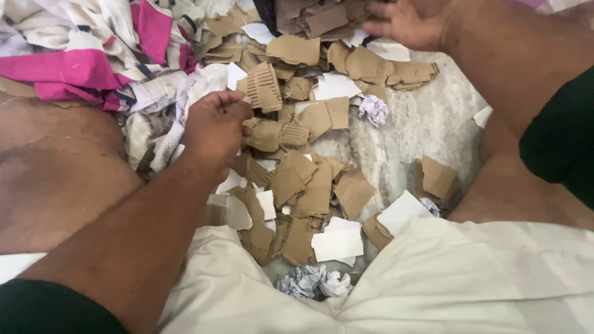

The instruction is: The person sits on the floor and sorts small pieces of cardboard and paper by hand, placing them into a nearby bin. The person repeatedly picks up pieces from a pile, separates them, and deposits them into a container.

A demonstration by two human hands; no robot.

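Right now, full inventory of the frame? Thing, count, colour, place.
torn cardboard pieces: many, brown, heaped across the floor centre
paper scraps: several, white, mixed into the heap
crumpled paper balls: about three, white-grey, one upper centre, two bottom centre
cloth pile: one heap, pink and white, top left
floor: pale marble, bare patch right of centre
corrugated piece: one, brown, at the left fingers
left hand: closed on it
right hand: spread, top of heap
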